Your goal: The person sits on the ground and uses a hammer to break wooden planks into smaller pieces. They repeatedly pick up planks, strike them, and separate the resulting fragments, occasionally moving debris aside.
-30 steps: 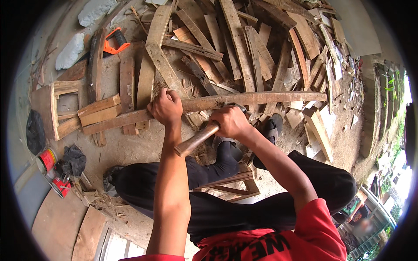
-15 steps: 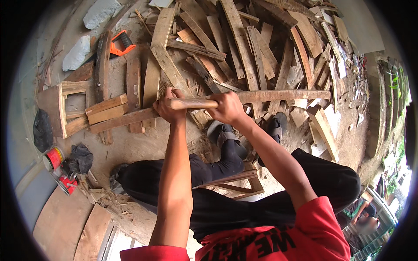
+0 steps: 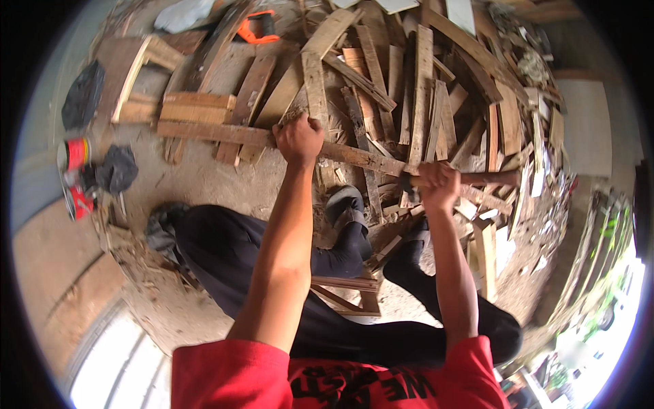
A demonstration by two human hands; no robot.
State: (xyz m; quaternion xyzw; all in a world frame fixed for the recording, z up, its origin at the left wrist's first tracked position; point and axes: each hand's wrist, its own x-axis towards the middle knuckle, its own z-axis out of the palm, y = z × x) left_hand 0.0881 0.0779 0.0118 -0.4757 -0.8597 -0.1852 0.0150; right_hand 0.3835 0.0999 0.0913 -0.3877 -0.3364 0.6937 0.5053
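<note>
A long, narrow wooden plank [image 3: 364, 160] lies across in front of me, slanting down to the right over other boards. My left hand [image 3: 300, 138] is closed round it left of its middle. Near the plank's right part, my right hand [image 3: 439, 185] grips what looks like a hammer [image 3: 487, 178]. Its wooden handle sticks out to the right of my fist. A dark end, probably the head, shows left of the fist, close against the plank; whether it touches cannot be made out.
Loose boards [image 3: 422, 88] pile up ahead. An orange-handled saw [image 3: 255, 39] lies at the far left, beyond a wooden frame [image 3: 133, 82]. Black bags [image 3: 117, 168] and a red-yellow can [image 3: 76, 154] stand left. A small wooden stool [image 3: 371, 300] is between my legs.
My right hand has moved right, away from my left hand, with the handle now pointing right instead of left. The plank's right end sits lower in view. My view has shifted too.
</note>
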